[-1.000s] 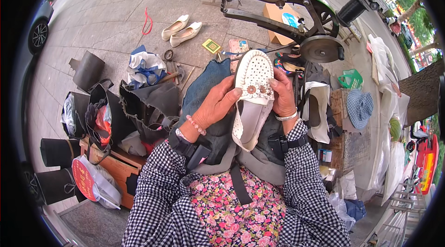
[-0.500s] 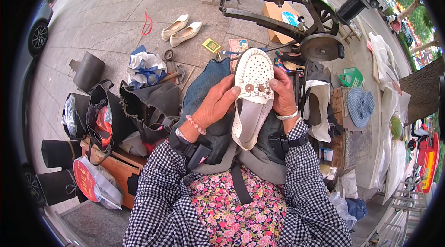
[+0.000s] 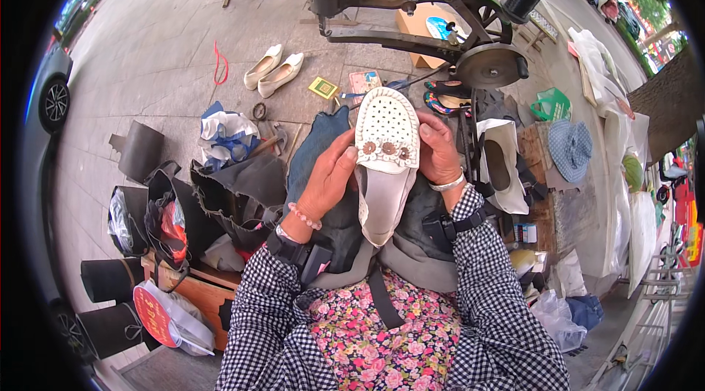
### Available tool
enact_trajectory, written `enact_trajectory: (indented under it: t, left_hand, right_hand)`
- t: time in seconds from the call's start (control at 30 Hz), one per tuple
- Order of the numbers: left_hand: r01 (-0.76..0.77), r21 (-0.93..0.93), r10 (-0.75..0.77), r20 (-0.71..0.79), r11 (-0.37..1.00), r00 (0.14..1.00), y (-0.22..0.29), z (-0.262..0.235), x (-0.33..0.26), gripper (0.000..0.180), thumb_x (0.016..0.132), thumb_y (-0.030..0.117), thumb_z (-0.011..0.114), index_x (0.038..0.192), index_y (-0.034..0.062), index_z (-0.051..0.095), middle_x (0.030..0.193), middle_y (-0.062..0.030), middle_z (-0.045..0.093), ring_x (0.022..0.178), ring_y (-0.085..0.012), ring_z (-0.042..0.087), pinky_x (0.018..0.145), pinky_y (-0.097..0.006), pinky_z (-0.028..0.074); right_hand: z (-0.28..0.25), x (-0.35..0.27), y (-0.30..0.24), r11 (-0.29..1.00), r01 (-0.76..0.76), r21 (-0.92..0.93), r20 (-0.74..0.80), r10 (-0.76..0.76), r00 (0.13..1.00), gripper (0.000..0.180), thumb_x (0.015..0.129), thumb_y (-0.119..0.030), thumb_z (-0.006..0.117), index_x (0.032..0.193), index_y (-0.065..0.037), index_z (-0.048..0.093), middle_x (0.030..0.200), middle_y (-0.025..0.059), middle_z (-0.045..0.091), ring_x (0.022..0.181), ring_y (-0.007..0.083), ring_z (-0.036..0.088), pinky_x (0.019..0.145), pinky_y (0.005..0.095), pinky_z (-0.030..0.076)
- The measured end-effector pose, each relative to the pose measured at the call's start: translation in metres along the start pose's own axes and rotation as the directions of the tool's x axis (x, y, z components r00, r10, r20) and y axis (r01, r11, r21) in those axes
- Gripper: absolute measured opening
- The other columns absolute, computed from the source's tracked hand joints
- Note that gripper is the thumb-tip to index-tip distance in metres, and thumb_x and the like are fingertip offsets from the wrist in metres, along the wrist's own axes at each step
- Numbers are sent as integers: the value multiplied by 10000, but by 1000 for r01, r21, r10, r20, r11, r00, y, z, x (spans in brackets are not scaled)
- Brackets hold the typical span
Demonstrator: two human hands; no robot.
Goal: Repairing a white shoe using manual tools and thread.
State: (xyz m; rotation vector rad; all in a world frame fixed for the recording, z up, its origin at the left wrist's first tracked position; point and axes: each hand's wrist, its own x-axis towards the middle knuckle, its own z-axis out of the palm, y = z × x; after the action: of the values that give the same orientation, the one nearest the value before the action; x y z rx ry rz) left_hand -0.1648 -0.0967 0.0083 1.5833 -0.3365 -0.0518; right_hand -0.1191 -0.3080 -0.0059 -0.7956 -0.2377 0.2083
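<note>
Above my lap I hold a white loafer (image 3: pixel 389 127) with a perforated toe, small flower trims across its vamp and a pale insole. Its toe points away from me and the heel end is toward my body. My left hand (image 3: pixel 329 178) grips the shoe's left side, thumb near the flowers. On the right side, my right hand (image 3: pixel 439 152) is closed on the upper near the toe, with some fingers hidden beneath. A green-and-black hand-cranked sewing machine (image 3: pixel 411 31) stands just beyond the shoe.
Cream flat shoes (image 3: pixel 275 70) lie on the paving ahead. Black bags (image 3: pixel 239 196) and a wooden box (image 3: pixel 198 288) crowd my left. At right are a white shoe (image 3: pixel 501 165), a blue hat (image 3: pixel 570 150) and plastic bags. Another patterned shoe (image 3: pixel 444 99) sits beside the machine.
The loafer has turned more upright and come slightly toward me, both hands still on it. My view has shifted, so the surroundings sit differently in the picture.
</note>
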Motion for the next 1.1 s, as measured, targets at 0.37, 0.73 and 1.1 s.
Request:
enact_trajectory:
  t: [0.37,0.73,1.1]
  left_hand:
    - [-18,-95,16,-17,995,1000,-9,-1,-1,436,924,251,403,1236,-54,414,1187,-144,505,1109,-194,457,938,-277,334]
    - [-51,-21,51,-6,998,999,-11,1,1,473,948,301,373,1250,-62,392,1168,-95,507,1053,-137,478,868,-242,396]
    - [-53,15,54,-21,998,998,-14,-1,0,467,951,298,363,1245,-64,398,1158,-96,517,1058,-138,477,881,-240,383]
  right_hand:
    - [0,1,4,1000,8,23,3,-8,1000,296,814,-75,603,1089,25,559,1040,110,606,946,175,570,872,311,437]
    - [-5,0,1,1000,-12,-3,-20,11,1000,311,807,-55,598,1098,41,546,1036,104,602,943,168,571,866,305,442]
    - [-5,0,3,999,-23,25,-39,24,999,304,793,-41,610,1083,31,555,1018,92,605,915,161,575,859,298,446]
